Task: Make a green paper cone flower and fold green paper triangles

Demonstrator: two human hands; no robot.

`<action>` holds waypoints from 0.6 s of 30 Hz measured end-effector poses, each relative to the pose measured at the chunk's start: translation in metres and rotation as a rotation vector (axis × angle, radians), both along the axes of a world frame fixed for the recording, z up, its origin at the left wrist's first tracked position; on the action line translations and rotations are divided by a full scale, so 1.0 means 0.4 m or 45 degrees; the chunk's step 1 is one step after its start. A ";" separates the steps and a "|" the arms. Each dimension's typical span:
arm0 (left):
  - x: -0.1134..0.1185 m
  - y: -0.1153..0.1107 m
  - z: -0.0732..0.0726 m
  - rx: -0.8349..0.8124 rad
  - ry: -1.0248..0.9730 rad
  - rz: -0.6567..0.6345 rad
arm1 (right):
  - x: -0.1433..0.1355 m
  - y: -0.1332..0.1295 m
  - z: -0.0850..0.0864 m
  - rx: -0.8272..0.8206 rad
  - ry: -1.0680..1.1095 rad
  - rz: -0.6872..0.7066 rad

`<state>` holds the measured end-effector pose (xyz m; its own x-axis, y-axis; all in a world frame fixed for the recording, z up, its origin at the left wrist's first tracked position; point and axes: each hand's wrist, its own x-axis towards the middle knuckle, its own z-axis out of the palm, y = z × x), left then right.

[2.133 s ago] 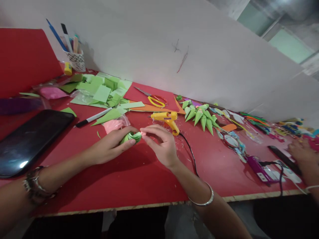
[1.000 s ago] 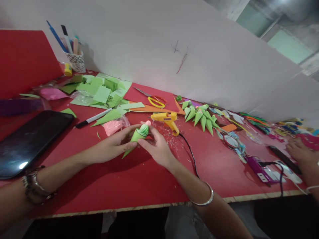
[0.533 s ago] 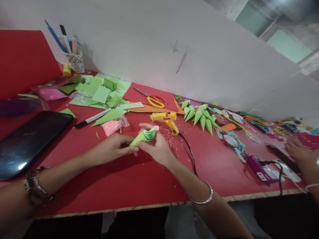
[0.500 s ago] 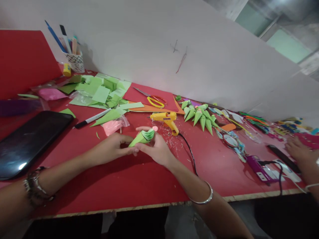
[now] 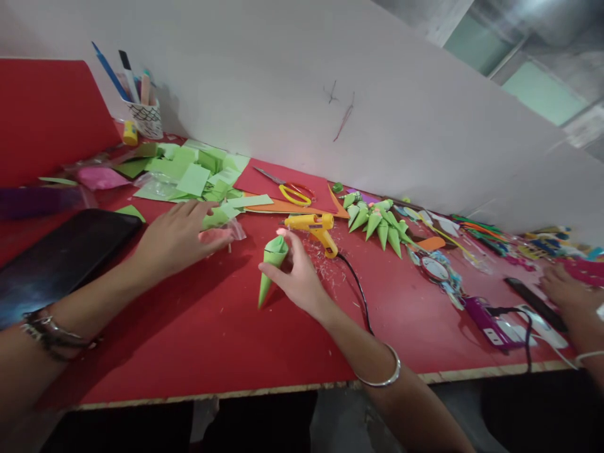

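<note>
A light green paper cone [image 5: 270, 261] is pinched in my right hand [image 5: 299, 277], its point tilted down over the red table. Folded green paper fills the cone's wide top, and a small pink tip shows at my fingers there. My left hand [image 5: 182, 236] is empty, its fingers stretched out over a clear bag of pink material [image 5: 212, 235] and green paper; part of the bag is hidden under it. Just beyond my right hand lies a yellow glue gun [image 5: 317, 227], its cord trailing toward the table's front.
Cut green paper [image 5: 191, 179], scissors [image 5: 293, 194] and a black phone-like slab [image 5: 70, 251] lie on the table. Several finished green cones [image 5: 377, 223] sit at the back. A purple power strip [image 5: 491, 321] is to the right, near another person's hand [image 5: 569, 289].
My left hand has let go of the paper cone and moved left and up, opening over the pink bag. My right hand keeps the cone, now turned point down.
</note>
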<state>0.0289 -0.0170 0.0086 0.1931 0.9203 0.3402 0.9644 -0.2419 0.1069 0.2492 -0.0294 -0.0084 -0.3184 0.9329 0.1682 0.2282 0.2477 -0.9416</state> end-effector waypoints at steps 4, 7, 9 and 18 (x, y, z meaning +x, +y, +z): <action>-0.001 0.001 -0.015 -0.098 0.056 0.059 | -0.002 0.002 -0.007 0.048 0.056 -0.020; 0.004 0.005 -0.022 -0.136 -0.024 0.023 | -0.004 0.000 -0.001 0.127 0.058 -0.003; 0.005 0.009 -0.024 -0.110 -0.132 -0.076 | -0.003 -0.003 0.007 0.201 0.008 0.000; 0.045 -0.020 -0.006 -0.120 -0.440 -0.679 | 0.006 -0.016 0.039 0.496 -0.089 0.079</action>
<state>0.0469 -0.0250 0.0063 0.5264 0.7571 0.3869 0.6202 -0.6532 0.4344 0.2518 -0.0359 0.0072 -0.3954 0.7821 0.4817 0.2617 0.5986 -0.7571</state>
